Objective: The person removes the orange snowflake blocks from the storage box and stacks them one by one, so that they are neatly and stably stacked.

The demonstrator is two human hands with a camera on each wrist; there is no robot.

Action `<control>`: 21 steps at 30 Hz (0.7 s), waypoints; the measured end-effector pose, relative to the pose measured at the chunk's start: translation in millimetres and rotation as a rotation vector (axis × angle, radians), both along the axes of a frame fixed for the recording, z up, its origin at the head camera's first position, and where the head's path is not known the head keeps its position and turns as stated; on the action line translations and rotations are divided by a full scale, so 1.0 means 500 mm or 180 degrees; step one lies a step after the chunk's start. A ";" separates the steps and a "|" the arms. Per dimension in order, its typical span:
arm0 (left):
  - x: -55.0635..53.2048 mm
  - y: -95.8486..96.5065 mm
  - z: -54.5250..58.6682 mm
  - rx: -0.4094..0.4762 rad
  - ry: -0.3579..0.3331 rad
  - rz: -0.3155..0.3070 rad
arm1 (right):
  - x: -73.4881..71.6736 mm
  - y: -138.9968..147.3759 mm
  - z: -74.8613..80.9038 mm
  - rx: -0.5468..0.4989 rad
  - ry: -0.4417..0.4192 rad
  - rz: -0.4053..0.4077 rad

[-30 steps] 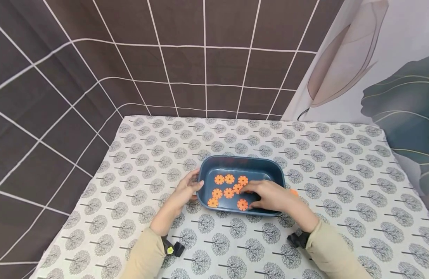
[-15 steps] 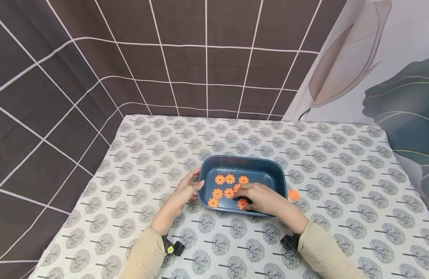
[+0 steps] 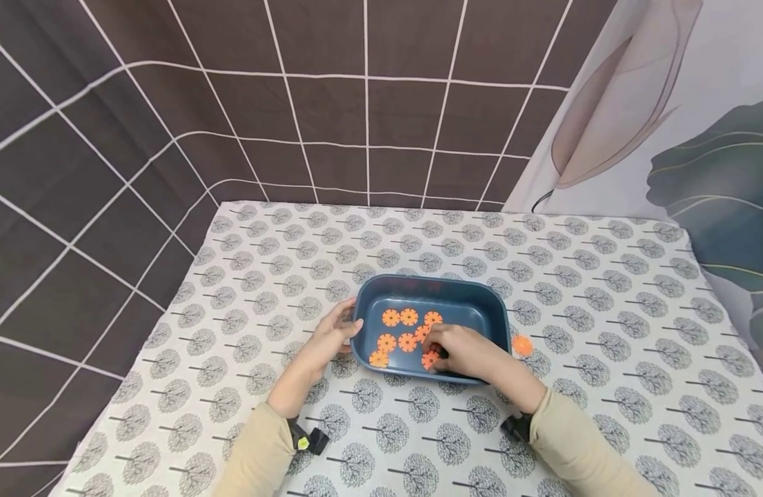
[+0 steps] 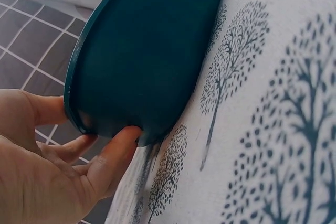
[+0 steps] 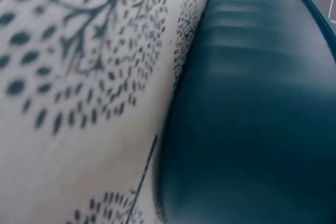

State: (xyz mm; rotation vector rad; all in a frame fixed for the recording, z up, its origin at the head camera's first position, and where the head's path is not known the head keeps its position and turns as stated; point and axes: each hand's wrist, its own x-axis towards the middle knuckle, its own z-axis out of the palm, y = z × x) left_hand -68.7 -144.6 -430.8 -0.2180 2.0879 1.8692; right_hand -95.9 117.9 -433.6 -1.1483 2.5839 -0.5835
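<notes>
A dark blue plastic bin point(image 3: 443, 284) sits on the table with several orange notched flower-shaped discs lying flat in it. My left hand point(image 3: 324, 339) holds the bin's left end, thumb over the rim and fingers against the outside; the left wrist view shows the hand point(image 4: 68, 166) on the bin's wall point(image 4: 142, 51). Inside the bin, my right hand point(image 3: 465, 352) reaches down over the front right part. Its thumb and fingers pinch the edge of an orange notched disc point(image 3: 428, 359), which they partly hide. In the right wrist view the bin's outer wall point(image 5: 252, 103) blocks the fingers.
One more orange disc point(image 3: 522, 345) lies on the tree-patterned tablecloth point(image 3: 605, 386), just right of the bin. A dark curtain with a white grid point(image 3: 332, 110) hangs behind and to the left; a pale leaf-print curtain point(image 3: 717, 166) is at the right.
My right hand has moved a little to the left inside the bin, and its thumb and fingers have closed on the front disc, shifting it slightly. My left hand stays on the bin.
</notes>
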 end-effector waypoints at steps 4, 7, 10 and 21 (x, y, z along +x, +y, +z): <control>0.000 -0.001 0.000 -0.0005 -0.0009 0.0011 | -0.002 0.000 -0.003 -0.0079 -0.0117 0.0001; 0.001 -0.002 0.001 0.0000 -0.0012 0.0015 | -0.002 0.001 -0.002 -0.0100 -0.0156 0.0023; 0.002 -0.002 0.001 0.0003 -0.0016 0.0027 | -0.002 0.002 0.000 -0.0097 -0.0136 0.0043; 0.002 0.003 0.002 -0.0001 -0.0036 0.0056 | -0.007 0.014 0.008 0.0002 0.0280 0.0318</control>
